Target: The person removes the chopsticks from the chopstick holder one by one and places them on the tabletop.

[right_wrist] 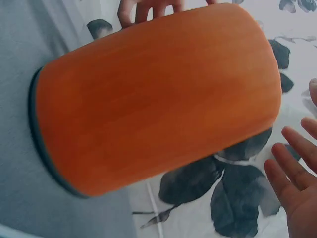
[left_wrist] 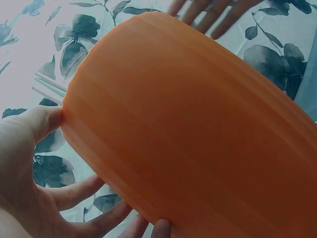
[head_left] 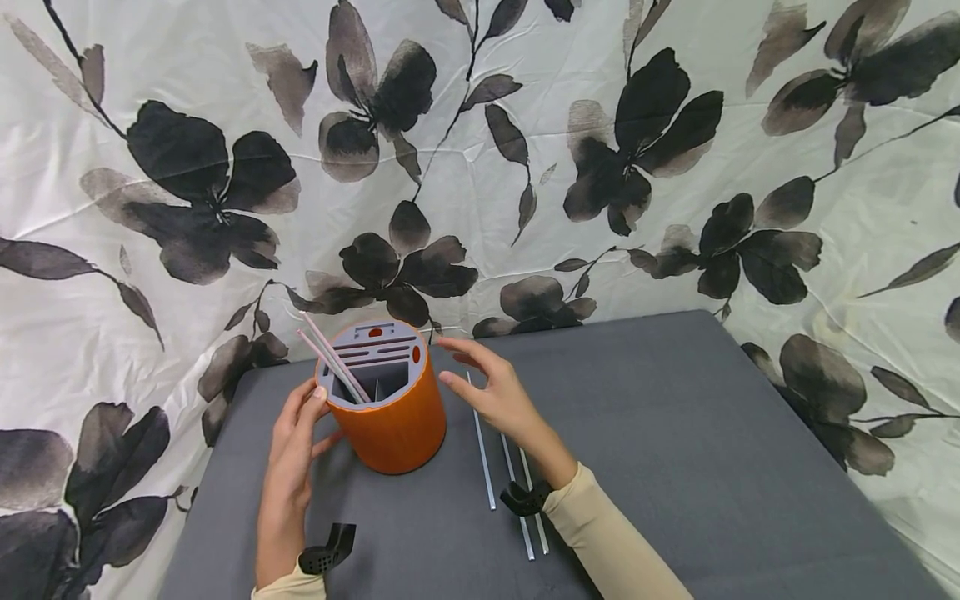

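An orange cylindrical desk organizer (head_left: 399,435) stands upright on the table, with a grey slotted insert (head_left: 390,385) in its top. Thin pale pink and white sticks (head_left: 331,357) lean out of its front compartment. My left hand (head_left: 291,442) holds the organizer's left side, thumb at the rim and fingers spread against the wall; the left wrist view shows these fingers (left_wrist: 81,191) bent along it. On the other side my right hand (head_left: 495,392) stays apart from the wall, its fingers loosely extended with nothing in them.
Several thin pale rods lie on the grey table (head_left: 637,433), one rod (head_left: 483,454) beside the organizer and others under the right wrist, such as this rod (head_left: 527,533). A floral cloth (head_left: 525,167) hangs behind the table. Each wrist wears a black camera mount (head_left: 327,550).
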The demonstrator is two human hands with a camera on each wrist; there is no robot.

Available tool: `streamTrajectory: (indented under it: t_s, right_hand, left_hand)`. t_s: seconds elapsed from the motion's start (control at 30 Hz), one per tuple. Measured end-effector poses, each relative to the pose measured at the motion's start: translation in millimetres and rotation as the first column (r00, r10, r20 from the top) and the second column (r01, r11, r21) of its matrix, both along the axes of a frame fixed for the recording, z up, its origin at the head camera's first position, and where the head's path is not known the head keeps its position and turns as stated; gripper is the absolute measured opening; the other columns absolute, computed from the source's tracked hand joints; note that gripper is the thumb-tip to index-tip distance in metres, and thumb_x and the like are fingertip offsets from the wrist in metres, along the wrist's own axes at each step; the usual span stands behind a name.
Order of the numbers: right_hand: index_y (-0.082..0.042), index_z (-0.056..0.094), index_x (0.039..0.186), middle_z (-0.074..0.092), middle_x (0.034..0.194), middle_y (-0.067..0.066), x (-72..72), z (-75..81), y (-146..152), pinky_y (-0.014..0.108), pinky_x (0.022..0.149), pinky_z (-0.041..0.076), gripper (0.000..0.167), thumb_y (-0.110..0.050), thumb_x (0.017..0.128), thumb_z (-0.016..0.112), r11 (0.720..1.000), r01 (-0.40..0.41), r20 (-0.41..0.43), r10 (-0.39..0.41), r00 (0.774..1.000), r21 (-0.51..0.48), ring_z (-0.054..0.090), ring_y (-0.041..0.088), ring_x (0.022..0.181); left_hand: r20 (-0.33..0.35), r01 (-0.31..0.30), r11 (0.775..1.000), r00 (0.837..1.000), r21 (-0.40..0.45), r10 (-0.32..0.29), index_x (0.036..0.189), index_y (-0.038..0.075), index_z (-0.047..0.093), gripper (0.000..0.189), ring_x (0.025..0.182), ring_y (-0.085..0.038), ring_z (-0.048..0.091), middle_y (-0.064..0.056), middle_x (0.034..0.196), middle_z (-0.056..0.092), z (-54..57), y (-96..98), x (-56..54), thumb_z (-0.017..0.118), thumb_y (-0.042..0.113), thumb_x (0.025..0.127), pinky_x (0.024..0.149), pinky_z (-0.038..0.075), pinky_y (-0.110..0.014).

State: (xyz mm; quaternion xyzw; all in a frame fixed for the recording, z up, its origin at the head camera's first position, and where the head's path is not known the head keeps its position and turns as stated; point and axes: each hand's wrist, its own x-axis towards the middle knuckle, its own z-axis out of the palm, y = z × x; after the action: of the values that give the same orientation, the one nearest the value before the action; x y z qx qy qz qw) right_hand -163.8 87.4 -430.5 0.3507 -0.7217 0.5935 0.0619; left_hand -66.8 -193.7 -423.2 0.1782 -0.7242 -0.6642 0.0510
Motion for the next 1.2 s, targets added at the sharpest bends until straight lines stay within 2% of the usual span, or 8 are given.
streamTrajectory:
  t_s: [0.37, 0.7, 0.83, 0.93, 1.1, 1.2]
  right_hand:
    - [-0.022, 0.05, 0.156, 0.052, 0.158, -0.006, -4.1, 29.0, -30.0, 0.044, 0.119, 0.045, 0.063, -0.025, 0.099, 0.075, 0.99, -0.063, -0.096, 0.075, 0.993, 0.128, 0.05, 0.014, 0.145]
    - [-0.015, 0.044, 0.159, 0.053, 0.156, 0.007, -10.3, 46.6, -52.4, 0.041, 0.11, 0.05, 0.069, -0.028, 0.098, 0.075, 0.96, -0.111, -0.13, 0.148, 0.98, 0.256, 0.058, 0.023, 0.132]
    - [-0.013, 0.043, 0.159, 0.052, 0.157, 0.007, -12.3, 52.2, -63.4, 0.04, 0.114, 0.047, 0.07, -0.028, 0.099, 0.075, 0.939, -0.136, -0.137, 0.187, 0.973, 0.315, 0.054, 0.023, 0.137]
    - [-0.012, 0.042, 0.16, 0.052, 0.156, 0.007, -12.7, 56.5, -71.6, 0.038, 0.115, 0.046, 0.07, -0.031, 0.1, 0.073, 0.912, -0.14, -0.146, 0.21, 0.967, 0.385, 0.053, 0.022, 0.139]
    - [-0.015, 0.041, 0.16, 0.056, 0.154, 0.003, -11.6, 62.5, -80.4, 0.033, 0.114, 0.047, 0.07, -0.037, 0.1, 0.071, 0.862, -0.126, -0.158, 0.23, 0.96, 0.49, 0.057, 0.018, 0.137]
    - [-0.015, 0.043, 0.159, 0.059, 0.152, 0.0, -10.9, 64.4, -83.3, 0.03, 0.115, 0.046, 0.068, -0.038, 0.101, 0.07, 0.844, -0.138, -0.165, 0.257, 0.952, 0.518, 0.058, 0.014, 0.137]
  left_hand:
    - [-0.004, -0.009, 1.0, 1.0, 0.0, 0.009, 0.159, 0.025, 0.04, 0.061, 0.127, -0.012, 0.048, 0.003, 0.153, 0.041, 0.8, 0.5, 0.6, 0.05, 0.054, 0.107, 0.091, 0.06, -0.03]
    - [0.003, -0.011, 1.0, 1.0, -0.002, 0.011, 0.159, 0.026, 0.04, 0.062, 0.129, -0.014, 0.047, 0.0, 0.158, 0.039, 0.5, 1.2, 0.1, 0.05, 0.056, 0.106, 0.088, 0.059, -0.026]
    - [0.001, -0.009, 1.0, 1.0, -0.002, 0.009, 0.159, 0.026, 0.04, 0.062, 0.129, -0.014, 0.047, -0.001, 0.158, 0.038, 0.3, 0.9, 0.3, 0.05, 0.056, 0.106, 0.087, 0.058, -0.025]
    - [-0.001, -0.005, 1.0, 1.0, -0.001, 0.005, 0.16, 0.026, 0.039, 0.062, 0.129, -0.013, 0.047, 0.0, 0.158, 0.039, -0.1, 0.4, 0.6, 0.05, 0.056, 0.106, 0.087, 0.058, -0.025]
    - [-0.012, 0.006, 1.0, 1.0, 0.001, -0.006, 0.16, 0.026, 0.039, 0.062, 0.129, -0.013, 0.047, 0.0, 0.156, 0.038, -0.4, -0.5, 0.8, 0.05, 0.055, 0.107, 0.085, 0.058, -0.023]
    - [-0.015, 0.011, 1.0, 1.0, -0.004, -0.011, 0.16, 0.026, 0.039, 0.062, 0.129, -0.013, 0.047, -0.001, 0.157, 0.038, -0.6, -0.6, 1.0, 0.05, 0.055, 0.107, 0.087, 0.059, -0.025]
